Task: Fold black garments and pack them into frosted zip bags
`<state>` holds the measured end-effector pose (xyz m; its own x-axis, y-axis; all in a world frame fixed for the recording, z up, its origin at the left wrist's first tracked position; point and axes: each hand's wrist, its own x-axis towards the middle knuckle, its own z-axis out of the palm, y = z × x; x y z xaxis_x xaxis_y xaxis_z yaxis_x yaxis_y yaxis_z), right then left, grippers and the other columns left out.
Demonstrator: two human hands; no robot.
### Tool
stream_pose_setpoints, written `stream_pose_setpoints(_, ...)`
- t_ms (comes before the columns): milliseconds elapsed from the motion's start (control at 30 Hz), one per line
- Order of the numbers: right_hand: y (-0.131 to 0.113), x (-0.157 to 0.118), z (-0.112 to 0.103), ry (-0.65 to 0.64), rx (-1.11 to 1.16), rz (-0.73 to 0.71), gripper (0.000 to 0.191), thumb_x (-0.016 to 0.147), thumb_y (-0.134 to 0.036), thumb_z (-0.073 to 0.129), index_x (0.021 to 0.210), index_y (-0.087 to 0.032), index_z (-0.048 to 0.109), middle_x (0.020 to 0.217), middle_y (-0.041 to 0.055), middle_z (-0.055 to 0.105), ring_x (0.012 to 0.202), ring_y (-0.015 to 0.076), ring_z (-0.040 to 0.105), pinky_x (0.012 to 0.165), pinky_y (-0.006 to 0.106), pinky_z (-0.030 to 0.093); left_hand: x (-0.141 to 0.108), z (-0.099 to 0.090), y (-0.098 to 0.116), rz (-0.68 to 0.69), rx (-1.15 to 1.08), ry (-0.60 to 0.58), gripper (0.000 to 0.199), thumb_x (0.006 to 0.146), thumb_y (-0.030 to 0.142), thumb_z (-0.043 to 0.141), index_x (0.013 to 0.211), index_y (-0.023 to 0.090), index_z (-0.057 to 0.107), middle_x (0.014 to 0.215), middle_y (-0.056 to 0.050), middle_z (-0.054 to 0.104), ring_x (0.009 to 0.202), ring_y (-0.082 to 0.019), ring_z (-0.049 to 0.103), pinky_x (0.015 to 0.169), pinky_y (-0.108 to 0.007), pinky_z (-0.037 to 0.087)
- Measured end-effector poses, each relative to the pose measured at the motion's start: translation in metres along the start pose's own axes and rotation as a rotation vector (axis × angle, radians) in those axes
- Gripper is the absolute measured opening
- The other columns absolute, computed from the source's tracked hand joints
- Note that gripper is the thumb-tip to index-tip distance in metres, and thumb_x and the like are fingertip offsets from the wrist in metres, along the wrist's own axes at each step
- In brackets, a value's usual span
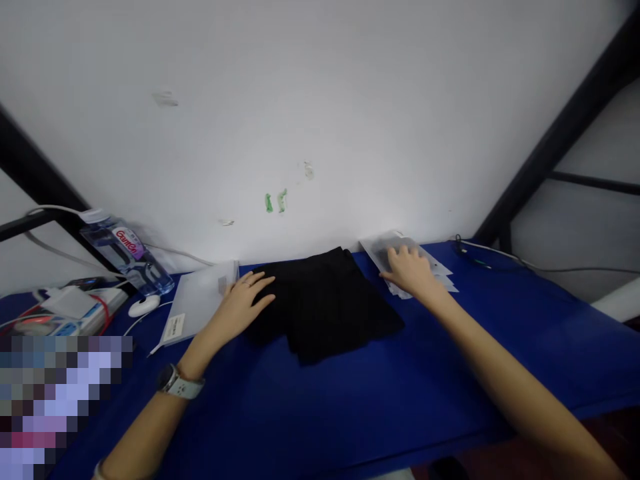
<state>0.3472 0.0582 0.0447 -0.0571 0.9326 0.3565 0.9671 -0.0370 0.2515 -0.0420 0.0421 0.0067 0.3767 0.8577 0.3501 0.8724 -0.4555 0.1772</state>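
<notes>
Left hand (245, 300) lies open and palm down, fingers spread, with the fingertips on the left edge of a folded black cloth garment (320, 303). It is not gripping the cloth. A white-banded smartwatch (180, 382) sits on that wrist. Right hand (407, 270) is also open, fingers lightly curved, resting on top of a small stack of clear plastic bags (440, 277). No firm grip shows there.

Taking the black garment as the centre of the view, with 12 o'clock toward the wall, it lies flat on a blue tabletop (320, 413). The clear bags sit at about 2 o'clock, just beside the garment. At about 9 o'clock, touching the garment's left side, lies a flat translucent plastic packet (197, 300) with a small white label (173, 328) near its lower corner.

Farther out at 9 o'clock are a white computer mouse (144, 305) and a clear plastic water bottle (123, 250) lying on its side, with a pink-and-white label. A black cable (480, 253) runs along the table's far edge at about 2 o'clock. Behind everything rises a white wall (320, 133) with green smudges (275, 200), framed by black metal bars (565, 133). Something at the lower left is blurred beyond recognition.
</notes>
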Motion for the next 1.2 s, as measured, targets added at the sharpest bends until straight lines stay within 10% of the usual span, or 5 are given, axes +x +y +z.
stream_pose_setpoints(433,-0.008,-0.009,-0.022,0.114,0.229,0.116,0.032,0.089,-0.022,0.037,0.107,-0.014,0.062,0.094,0.0166,0.069,0.080,0.0311,0.066,0.066,0.040,0.047,-0.015,0.025,-0.002,0.014,0.064,-0.031,0.050,0.095,0.044,0.042,0.143,0.029,0.042,0.145,-0.013,0.047,0.136,-0.032,0.039,0.105,-0.057,0.034)
stream_pose_setpoints(633,-0.065,-0.033,-0.027,0.252,0.467,-0.592,0.050,0.091,-0.014,0.040,0.141,-0.020,0.041,0.144,0.0126,0.047,0.134,0.0267,0.042,0.107,0.045,0.038,-0.008,-0.001,0.030,0.078,0.114,0.374,0.075,0.087,0.027,0.058,0.151,0.027,0.019,0.158,-0.015,0.021,0.144,-0.038,0.019,0.107,-0.060,0.031)
stream_pose_setpoints(767,-0.085,-0.046,-0.023,0.157,0.398,-0.736,0.074,0.084,-0.019,0.060,0.149,-0.024,0.026,0.155,0.0141,0.029,0.141,0.0329,0.028,0.109,0.054,0.031,-0.012,-0.011,0.040,0.133,0.217,0.375,0.075,0.080,0.004,0.053,0.146,0.034,0.034,0.156,-0.009,0.029,0.143,-0.037,0.022,0.107,-0.062,0.029)
stream_pose_setpoints(933,-0.072,-0.040,-0.010,0.075,0.371,-0.617,0.048,0.089,-0.011,0.046,0.137,-0.015,0.044,0.131,0.0176,0.055,0.120,0.0281,0.053,0.094,0.042,0.044,-0.015,-0.010,0.028,0.170,0.258,0.237,0.064,0.072,-0.004,0.047,0.124,0.031,0.060,0.148,-0.006,0.044,0.138,-0.036,0.033,0.103,-0.061,0.033)
stream_pose_setpoints(1200,-0.076,-0.028,0.013,0.137,0.430,-0.582,0.023,0.098,-0.021,0.041,0.094,-0.015,0.064,0.088,0.0080,0.066,0.084,0.0197,0.060,0.075,0.033,0.039,-0.012,-0.001,0.008,0.057,0.136,0.133,0.072,0.071,-0.002,0.041,0.132,0.034,0.055,0.144,-0.001,0.050,0.134,-0.031,0.036,0.100,-0.054,0.033)
